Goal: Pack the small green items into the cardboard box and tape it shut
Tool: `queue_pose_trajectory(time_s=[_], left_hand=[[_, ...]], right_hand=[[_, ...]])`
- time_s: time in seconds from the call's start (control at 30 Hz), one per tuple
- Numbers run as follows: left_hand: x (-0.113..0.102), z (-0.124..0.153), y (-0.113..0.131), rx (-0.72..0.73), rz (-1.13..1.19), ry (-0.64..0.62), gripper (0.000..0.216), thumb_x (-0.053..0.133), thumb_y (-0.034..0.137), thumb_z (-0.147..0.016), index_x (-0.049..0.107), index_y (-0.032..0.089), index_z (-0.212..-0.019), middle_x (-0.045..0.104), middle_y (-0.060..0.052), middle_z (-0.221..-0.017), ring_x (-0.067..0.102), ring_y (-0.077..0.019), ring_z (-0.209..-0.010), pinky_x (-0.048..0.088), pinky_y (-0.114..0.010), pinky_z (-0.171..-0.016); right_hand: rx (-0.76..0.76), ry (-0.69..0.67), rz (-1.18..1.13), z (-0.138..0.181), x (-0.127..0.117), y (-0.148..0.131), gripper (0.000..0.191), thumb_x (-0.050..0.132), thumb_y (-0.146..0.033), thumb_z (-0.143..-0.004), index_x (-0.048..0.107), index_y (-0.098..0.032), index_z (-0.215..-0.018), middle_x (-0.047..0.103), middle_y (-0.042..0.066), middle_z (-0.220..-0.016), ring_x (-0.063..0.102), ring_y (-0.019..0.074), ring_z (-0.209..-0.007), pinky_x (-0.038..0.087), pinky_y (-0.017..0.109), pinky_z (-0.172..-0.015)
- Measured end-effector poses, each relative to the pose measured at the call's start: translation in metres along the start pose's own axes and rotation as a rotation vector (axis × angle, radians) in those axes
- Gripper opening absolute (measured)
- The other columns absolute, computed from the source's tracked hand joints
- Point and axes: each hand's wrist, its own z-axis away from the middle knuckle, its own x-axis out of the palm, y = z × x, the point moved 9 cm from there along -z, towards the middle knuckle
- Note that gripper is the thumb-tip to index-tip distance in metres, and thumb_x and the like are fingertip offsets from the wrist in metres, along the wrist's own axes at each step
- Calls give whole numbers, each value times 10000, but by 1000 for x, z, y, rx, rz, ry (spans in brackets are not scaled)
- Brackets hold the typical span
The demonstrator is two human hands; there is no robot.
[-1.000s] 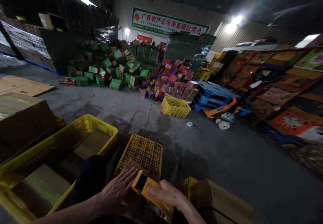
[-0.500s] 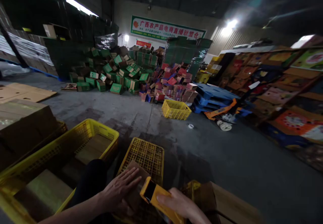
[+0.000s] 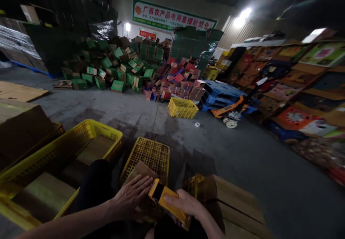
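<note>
My left hand (image 3: pixel 132 196) lies flat with fingers spread on a brown cardboard piece (image 3: pixel 140 172) that rests over an upturned yellow plastic crate (image 3: pixel 148 154). My right hand (image 3: pixel 185 203) is wrapped round a yellow tape dispenser (image 3: pixel 164 199), whose dark front end points toward the left hand's fingertips. The dispenser sits just above the cardboard. Both forearms enter from the bottom edge.
A large yellow crate (image 3: pixel 88 134) holding flat cardboard stands at my left, with brown boxes (image 3: pixel 21 131) beyond it. Cardboard sheets (image 3: pixel 237 203) lie at my right. Farther off are another yellow crate (image 3: pixel 182 108), a tape roll (image 3: pixel 197 124), blue pallets (image 3: pixel 223 91) and heaps of boxes (image 3: pixel 129 70).
The view has swung slightly. My right hand has drawn the tape dispenser back toward the left hand's fingertips; the left hand stays flat on the cardboard.
</note>
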Motion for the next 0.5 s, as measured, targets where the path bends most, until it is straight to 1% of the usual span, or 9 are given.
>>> queue_pose_trajectory(time_s=[0.03,0.1,0.17,0.23,0.4,0.5], left_hand=[[0,-1,4,14,-7,1,1206,734,674,-814,67,190,-1695,192,-151,-1747,242,-360,-1597,172,-516,-1306],[-4,-4,7,48,-12,12,1131,682,667,-876,57,206,-1697,254,-137,-1733,294,-336,-1582,168,-495,-1308],[-12,-5,5,79,-11,37,1060,669,622,-914,75,224,-1697,323,-126,-1712,339,-322,-1565,185,-480,-1305],[-18,-6,-2,99,-1,46,1027,690,582,-919,107,246,-1695,380,-119,-1689,388,-314,-1541,214,-472,-1296],[-21,0,-21,88,28,30,1066,698,673,-876,135,279,-1691,391,-110,-1684,396,-310,-1537,220,-464,-1293],[-23,3,-26,85,32,37,1090,690,733,-843,181,269,-1687,398,-131,-1677,406,-331,-1530,251,-477,-1280]], right_hand=[[2,-40,-22,0,4,3,447,663,-624,-883,615,-182,-918,747,52,-706,755,228,-681,557,263,-602],[-13,-84,-68,-1,11,7,485,639,-672,-877,608,-190,-910,727,39,-656,748,224,-634,560,265,-591],[-37,-84,-107,-3,16,9,506,637,-690,-870,597,-190,-936,718,30,-630,736,220,-592,555,264,-569],[-49,-80,-141,-5,20,9,496,632,-676,-883,584,-189,-957,709,26,-609,724,219,-557,542,263,-535],[-83,-94,-187,-2,22,6,441,632,-627,-914,574,-192,-956,731,41,-626,732,220,-565,531,253,-514],[-46,-88,-169,6,15,15,459,633,-635,-909,574,-188,-998,727,29,-612,722,214,-541,522,246,-493]])
